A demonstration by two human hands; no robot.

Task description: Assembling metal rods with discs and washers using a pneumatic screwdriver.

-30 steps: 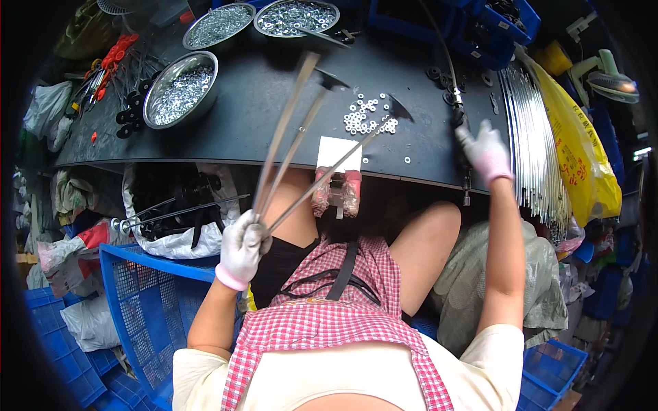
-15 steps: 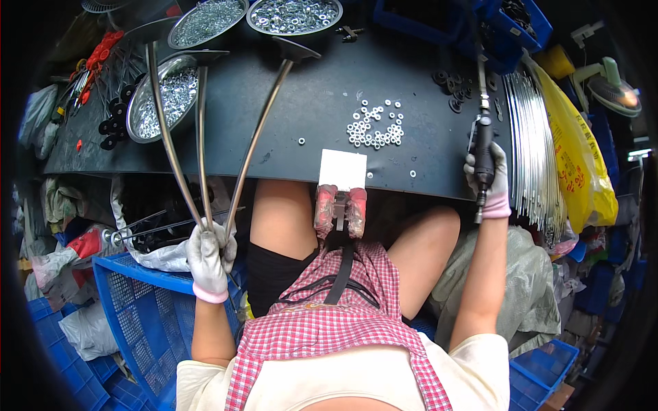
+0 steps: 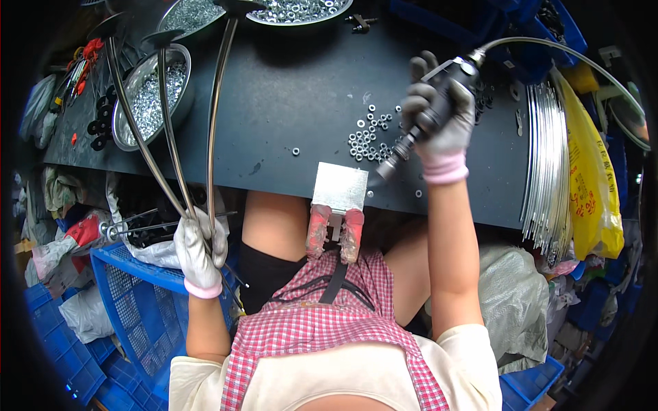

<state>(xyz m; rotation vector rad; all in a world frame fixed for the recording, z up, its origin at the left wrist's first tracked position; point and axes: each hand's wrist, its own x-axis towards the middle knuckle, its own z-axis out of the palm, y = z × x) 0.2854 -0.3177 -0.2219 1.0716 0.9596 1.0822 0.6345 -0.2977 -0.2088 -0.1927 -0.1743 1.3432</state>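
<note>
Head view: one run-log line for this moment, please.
left hand: holds three metal rods | right hand: grips black handheld tool | table: loose ring-shaped pieces

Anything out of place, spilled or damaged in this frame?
Mildly: one small metal nut sits alone on the black tabletop, left of the loose nut cluster. Also, the pink wrapping on the near side of the silvery plate looks grimy and ragged, suggesting wear.
</note>
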